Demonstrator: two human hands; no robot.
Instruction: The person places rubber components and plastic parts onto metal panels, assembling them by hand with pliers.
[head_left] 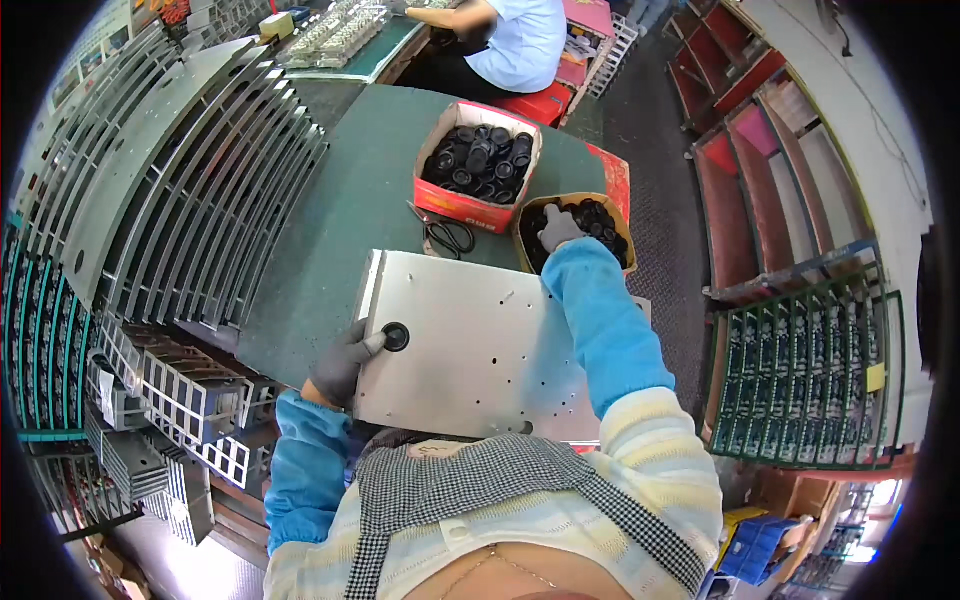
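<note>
A flat silver sheet-metal panel (460, 300) with small holes lies in front of me on the green table. My left hand (345, 365), in a grey glove, grips the panel's left edge with the thumb on top. That thumb touches a black round rubber grommet (397, 337) seated in the panel near this edge. My right hand (560, 228), also gloved, reaches past the panel's far edge into a small carton (627, 258) of black rubber parts (598, 218). Its fingers look drawn together among the parts; what they hold, if anything, is hidden.
A larger red carton (465, 205) of black grommets stands beyond the panel, with black-handled scissors (448, 237) beside it. Stacked metal panels (200, 190) crowd the left. Shelving (770, 190) and a green rack (800, 375) line the right. Another person (520, 45) sits at the far end.
</note>
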